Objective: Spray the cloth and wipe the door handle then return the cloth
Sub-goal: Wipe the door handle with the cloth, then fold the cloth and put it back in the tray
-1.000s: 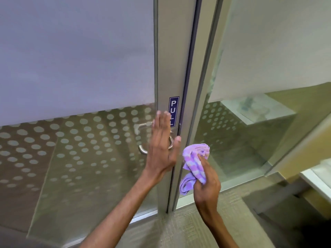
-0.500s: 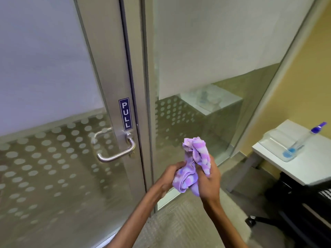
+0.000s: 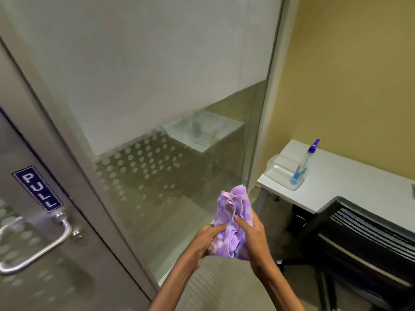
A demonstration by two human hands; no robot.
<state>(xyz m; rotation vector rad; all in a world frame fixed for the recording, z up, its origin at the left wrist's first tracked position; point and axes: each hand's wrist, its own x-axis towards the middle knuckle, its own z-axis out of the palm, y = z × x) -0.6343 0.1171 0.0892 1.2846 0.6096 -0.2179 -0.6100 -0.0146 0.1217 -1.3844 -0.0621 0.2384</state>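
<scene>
Between both hands (image 3: 226, 241), bunched cloth (image 3: 233, 223) upright, top upward

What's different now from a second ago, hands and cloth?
The left hand left the door by the door handle and joined the right hand on the purple cloth. The view swung right toward the desk. The right hand's grip stayed; the spray bottle stands untouched.

- left hand (image 3: 203, 240): bare, no glove, ring or watch visible
- right hand (image 3: 252, 237): same
- both forearms bare, no sleeves in frame
</scene>
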